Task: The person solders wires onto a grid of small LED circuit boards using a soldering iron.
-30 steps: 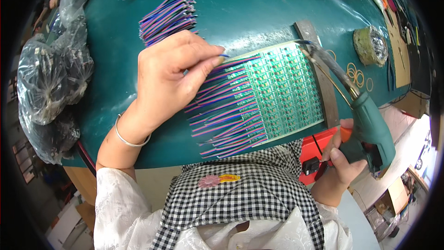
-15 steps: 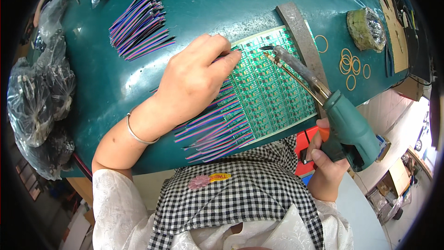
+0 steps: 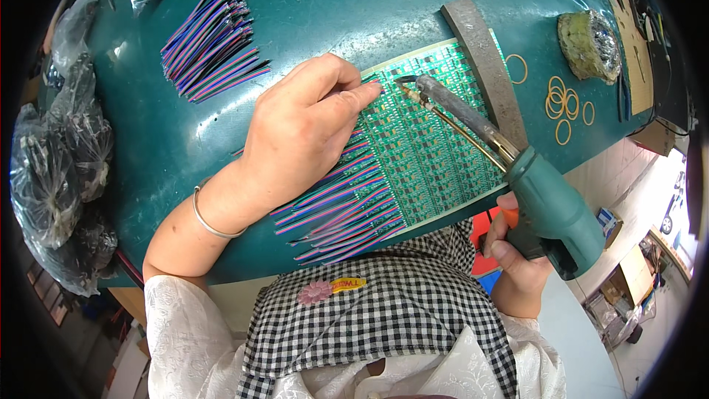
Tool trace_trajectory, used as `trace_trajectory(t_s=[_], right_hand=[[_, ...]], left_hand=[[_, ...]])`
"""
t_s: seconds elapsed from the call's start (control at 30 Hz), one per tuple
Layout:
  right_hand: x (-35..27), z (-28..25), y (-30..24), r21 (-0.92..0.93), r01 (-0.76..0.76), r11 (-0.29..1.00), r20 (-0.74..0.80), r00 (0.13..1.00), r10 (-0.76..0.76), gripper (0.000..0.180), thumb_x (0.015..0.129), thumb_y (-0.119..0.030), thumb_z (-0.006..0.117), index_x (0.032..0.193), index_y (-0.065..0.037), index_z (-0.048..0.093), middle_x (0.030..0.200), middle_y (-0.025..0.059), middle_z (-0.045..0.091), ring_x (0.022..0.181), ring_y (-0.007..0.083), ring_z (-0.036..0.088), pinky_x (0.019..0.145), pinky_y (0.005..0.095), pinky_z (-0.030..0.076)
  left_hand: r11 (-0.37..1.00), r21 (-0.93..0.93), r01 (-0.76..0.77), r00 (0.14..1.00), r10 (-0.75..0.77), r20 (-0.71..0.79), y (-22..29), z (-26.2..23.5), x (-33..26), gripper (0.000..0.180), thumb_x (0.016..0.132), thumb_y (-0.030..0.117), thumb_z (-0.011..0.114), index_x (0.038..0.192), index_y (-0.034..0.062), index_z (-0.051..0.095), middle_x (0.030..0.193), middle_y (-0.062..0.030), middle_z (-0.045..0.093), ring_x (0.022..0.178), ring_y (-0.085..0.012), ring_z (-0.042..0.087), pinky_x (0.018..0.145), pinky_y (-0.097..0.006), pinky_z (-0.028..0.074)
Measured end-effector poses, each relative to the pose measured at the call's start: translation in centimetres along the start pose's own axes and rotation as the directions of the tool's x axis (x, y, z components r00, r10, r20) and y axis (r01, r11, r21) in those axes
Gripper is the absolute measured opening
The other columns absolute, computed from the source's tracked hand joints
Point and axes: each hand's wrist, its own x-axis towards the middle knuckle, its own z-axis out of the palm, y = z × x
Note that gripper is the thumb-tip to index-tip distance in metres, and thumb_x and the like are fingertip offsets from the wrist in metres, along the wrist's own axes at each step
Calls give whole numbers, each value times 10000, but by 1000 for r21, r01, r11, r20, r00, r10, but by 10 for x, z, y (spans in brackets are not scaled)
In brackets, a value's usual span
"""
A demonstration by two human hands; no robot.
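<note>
My left hand is closed in a pinch at the far left edge of a green circuit board panel. Its fingers hold a thin ribbon wire, mostly hidden; one end shows beside my wrist. My right hand grips a green soldering gun with an orange trigger. The gun's dark tip points left, close over the panel and a little right of my left fingertips. Along the panel's left edge, several multi-coloured ribbon wires lie in a row, partly under my left forearm.
A grey metal bar lies across the panel's right side. A pile of ribbon wires is at the far left. Rubber bands and a roll of solder wire lie right. Plastic bags line the left edge.
The soldering gun's tip has moved left, toward my left fingertips. My left hand has shifted slightly left, still pinched. The view has shifted a little.
</note>
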Motion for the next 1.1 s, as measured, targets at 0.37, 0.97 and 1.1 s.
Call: trace_trajectory(t_s=[0.37,0.97,1.1], right_hand=[[3,1,3,-90,24,996,45,999,-20,560,707,-30,741,1210,97,531,780,108,568,563,170,558,492,269,472],[14,3,6,-104,110,989,47,993,-105,568,712,-83,758,1187,94,502,731,118,558,512,175,543,453,262,446],[18,8,-12,154,33,987,-27,999,-29,601,697,-75,767,1190,125,487,740,129,560,475,182,546,415,262,448]], left_hand=[[997,61,-44,999,45,-6,4,1,2,121,751,-12,724,868,-16,692,831,-87,588,719,-240,600,595,-351,502],[995,64,-72,997,72,12,1,0,3,214,705,-51,724,915,-18,713,839,-87,601,718,-230,608,600,-327,505],[995,68,-74,997,75,-4,1,1,2,160,712,-12,710,870,-19,689,830,-85,581,727,-243,602,607,-350,506]])
